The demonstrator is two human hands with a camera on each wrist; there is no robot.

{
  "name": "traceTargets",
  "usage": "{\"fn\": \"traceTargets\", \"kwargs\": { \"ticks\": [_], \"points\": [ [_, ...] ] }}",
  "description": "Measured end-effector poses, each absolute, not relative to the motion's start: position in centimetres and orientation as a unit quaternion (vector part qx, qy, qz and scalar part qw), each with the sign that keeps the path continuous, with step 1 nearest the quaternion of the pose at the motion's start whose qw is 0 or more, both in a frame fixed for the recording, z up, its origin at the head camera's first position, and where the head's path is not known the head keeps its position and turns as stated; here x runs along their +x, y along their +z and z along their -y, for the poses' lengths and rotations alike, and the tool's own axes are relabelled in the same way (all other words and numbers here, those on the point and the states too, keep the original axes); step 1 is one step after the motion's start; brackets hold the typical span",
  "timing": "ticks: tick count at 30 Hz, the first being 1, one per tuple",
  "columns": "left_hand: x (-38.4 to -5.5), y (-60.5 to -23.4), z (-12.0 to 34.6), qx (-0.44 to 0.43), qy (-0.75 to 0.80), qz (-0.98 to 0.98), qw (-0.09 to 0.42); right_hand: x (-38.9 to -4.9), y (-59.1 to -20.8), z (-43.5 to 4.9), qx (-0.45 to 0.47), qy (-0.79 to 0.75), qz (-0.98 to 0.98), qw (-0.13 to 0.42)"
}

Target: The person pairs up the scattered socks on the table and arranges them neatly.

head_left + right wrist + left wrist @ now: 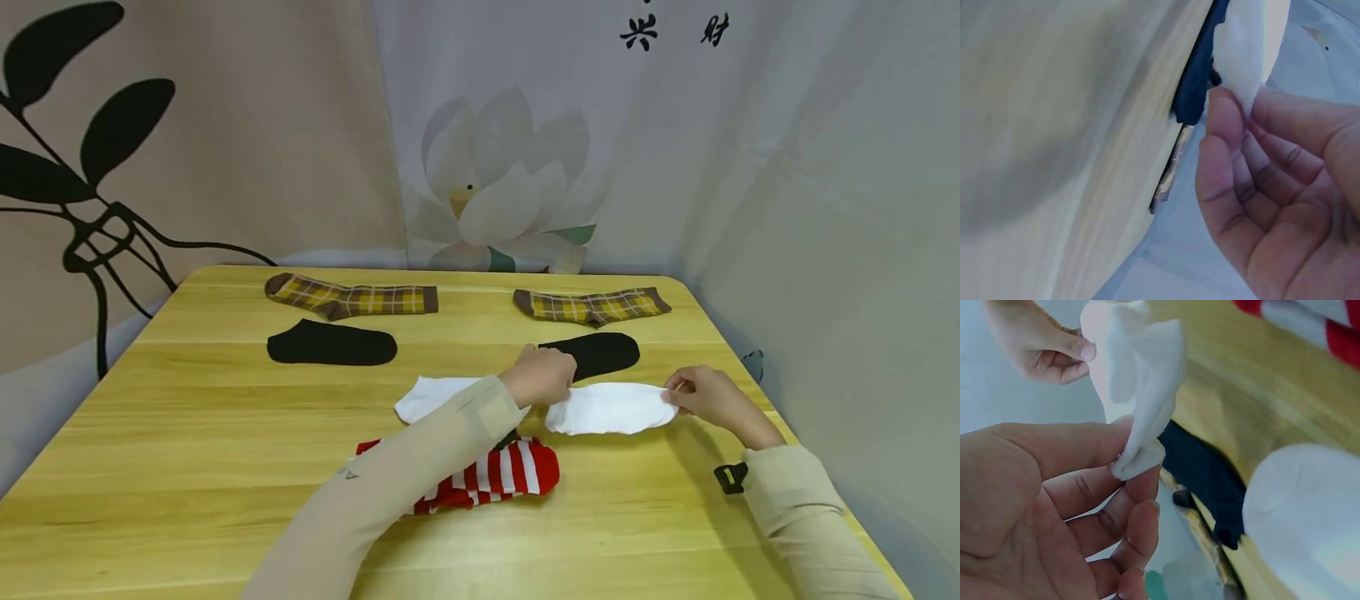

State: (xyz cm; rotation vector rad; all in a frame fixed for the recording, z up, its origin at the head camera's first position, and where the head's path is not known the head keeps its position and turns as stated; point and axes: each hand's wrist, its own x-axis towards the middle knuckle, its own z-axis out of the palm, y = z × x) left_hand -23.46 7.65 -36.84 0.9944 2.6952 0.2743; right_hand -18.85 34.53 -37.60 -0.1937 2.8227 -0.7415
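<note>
A white sock (611, 408) is stretched lengthwise between the person's two hands, over the right part of the worktop. The left hand (542, 375) pinches its left end between thumb and fingertips, the cloth bunched into a fold there in the left wrist view; the right hand (708, 400) grasps the opposite end, thumb against the forefinger, with the other fingers curled below. Just left of it lies a second white sock (431, 396), partly covered by the left sleeve (405, 475), which reaches across from the lower left. Nearer the person and also under that sleeve is red-and-white striped sock fabric (517, 471); whether it is one sock or two cannot be told. Behind the held sock, a black sock (609, 353) lies partly hidden by the left hand, and another black sock (330, 343) lies well apart to the left. Along the far edge of the worktop (187, 450) are two yellow-and-brown plaid socks, the left one (382, 300) behind the left black sock, the right one (592, 307) behind the other. Beyond hangs a pale curtain (300, 167) printed with dark leaves and a lotus.
</note>
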Motion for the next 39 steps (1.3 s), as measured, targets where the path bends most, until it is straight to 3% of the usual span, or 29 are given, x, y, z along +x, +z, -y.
{"fn": "traceTargets", "kwargs": {
  "ticks": [17,39],
  "points": [
    [-23.1,-35.0,-3.3,0.334,0.128,-0.929,0.098,-18.9,-35.4,-31.4,-0.094,-0.269,-0.954,0.088],
    [-23.7,-34.0,4.9,0.3,0.188,-0.928,0.115,-20.5,-35.1,-25.7,-0.153,-0.282,-0.944,0.07]
  ]
}}
